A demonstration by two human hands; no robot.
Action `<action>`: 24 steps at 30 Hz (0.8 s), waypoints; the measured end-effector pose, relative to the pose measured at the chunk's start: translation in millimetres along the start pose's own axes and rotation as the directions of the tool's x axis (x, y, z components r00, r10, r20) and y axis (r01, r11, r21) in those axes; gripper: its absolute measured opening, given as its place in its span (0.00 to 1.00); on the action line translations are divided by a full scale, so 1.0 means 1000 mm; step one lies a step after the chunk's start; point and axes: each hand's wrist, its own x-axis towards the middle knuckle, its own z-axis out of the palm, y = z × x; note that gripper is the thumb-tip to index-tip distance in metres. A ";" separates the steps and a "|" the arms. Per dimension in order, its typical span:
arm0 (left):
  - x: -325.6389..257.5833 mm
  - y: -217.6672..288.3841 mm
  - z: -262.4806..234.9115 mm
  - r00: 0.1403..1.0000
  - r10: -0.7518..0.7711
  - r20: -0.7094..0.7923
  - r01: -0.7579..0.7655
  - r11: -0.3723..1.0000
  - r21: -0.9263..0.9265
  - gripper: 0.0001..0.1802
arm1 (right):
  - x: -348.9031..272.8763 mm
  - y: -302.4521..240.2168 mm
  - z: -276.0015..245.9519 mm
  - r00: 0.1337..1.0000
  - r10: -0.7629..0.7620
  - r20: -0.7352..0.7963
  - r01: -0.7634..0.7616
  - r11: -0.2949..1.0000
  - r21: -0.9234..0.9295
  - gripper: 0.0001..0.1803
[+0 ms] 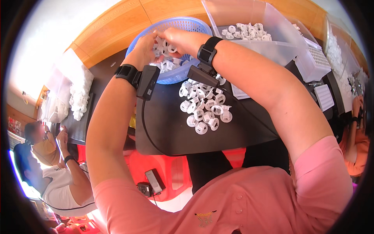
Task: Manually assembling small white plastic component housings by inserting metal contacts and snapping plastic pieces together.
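Both my hands are over a blue perforated plastic basket [173, 79] at the far side of the dark table. My left hand [145, 47] and my right hand [176, 38] curl toward each other around a bunch of small white plastic parts [161, 49]. Some of my fingertips are hidden behind the parts. More white parts [169, 65] lie in the basket below. Nearer to me, a loose pile of round-flanged white plastic parts [204, 104] rests on the tabletop [163, 130].
Behind my right forearm stands a clear bin [269, 48] with more white parts. A white gridded tray [318, 58] is at the right. Bags of white pieces [80, 97] sit at the left. Cables hang from my wrist devices. Co-workers sit on both sides; a red stool [157, 165] is below.
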 end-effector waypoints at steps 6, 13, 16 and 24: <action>-0.035 0.014 0.042 0.940 0.293 -0.174 -0.286 0.956 0.065 0.16 | -0.009 -0.014 -0.007 0.955 -0.180 -0.236 0.158 0.982 -0.107 0.19; -0.084 0.043 0.068 0.902 0.317 -0.292 -0.367 0.920 -0.136 0.13 | -0.019 -0.025 -0.024 0.610 -0.778 -0.153 0.514 0.535 -0.671 0.19; -0.115 0.043 0.057 0.888 0.335 -0.314 -0.397 0.904 -0.157 0.15 | -0.094 -0.048 0.006 0.755 -0.596 -0.274 0.477 0.785 -0.395 0.20; -0.149 0.000 0.054 0.527 0.845 -0.088 -0.812 0.532 0.239 0.16 | -0.141 -0.012 0.002 0.497 -0.838 -0.225 0.519 0.495 -0.697 0.22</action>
